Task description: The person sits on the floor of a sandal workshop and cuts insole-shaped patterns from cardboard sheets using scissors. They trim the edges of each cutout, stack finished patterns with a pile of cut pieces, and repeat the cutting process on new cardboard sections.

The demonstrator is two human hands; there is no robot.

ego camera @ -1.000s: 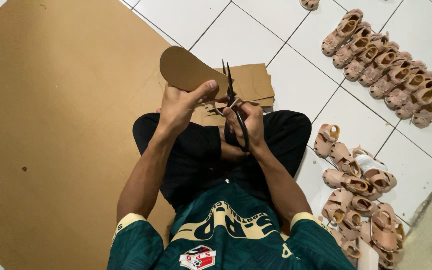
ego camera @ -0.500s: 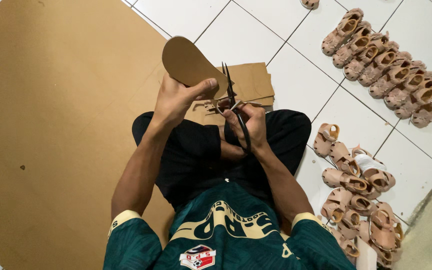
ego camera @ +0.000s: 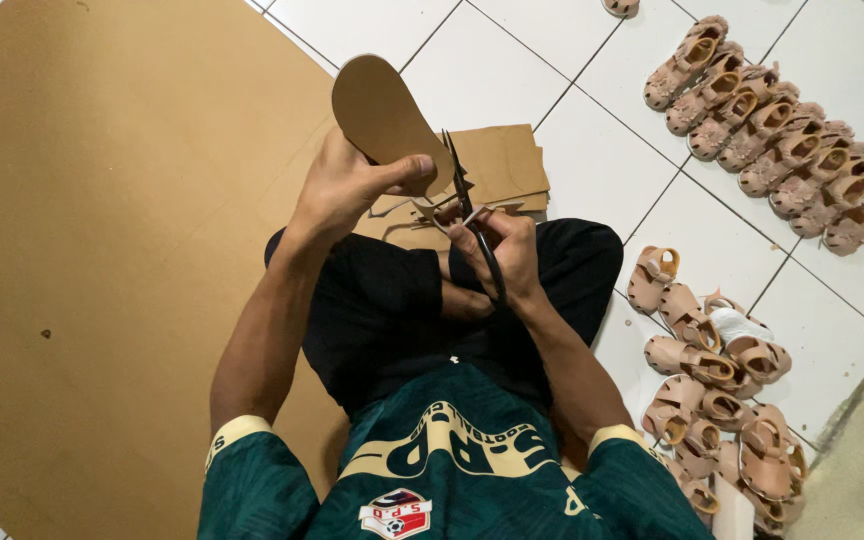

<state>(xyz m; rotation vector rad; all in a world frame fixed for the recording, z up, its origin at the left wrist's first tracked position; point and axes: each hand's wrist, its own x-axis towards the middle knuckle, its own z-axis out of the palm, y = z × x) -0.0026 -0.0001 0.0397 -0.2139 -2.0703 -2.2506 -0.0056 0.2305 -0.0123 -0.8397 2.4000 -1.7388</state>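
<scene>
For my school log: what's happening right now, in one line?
left hand: holds sole-shaped cardboard cutout | right hand: works black scissors at its edge | sandals: on tiled floor

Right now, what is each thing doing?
Left hand: grip shut on the sole-shaped cardboard piece, held up.
Right hand: grip shut on the black scissors, blades at the piece's edge.
Big cardboard sheet: flat on the floor.
Tan sandals: lined up on the tiles.
</scene>
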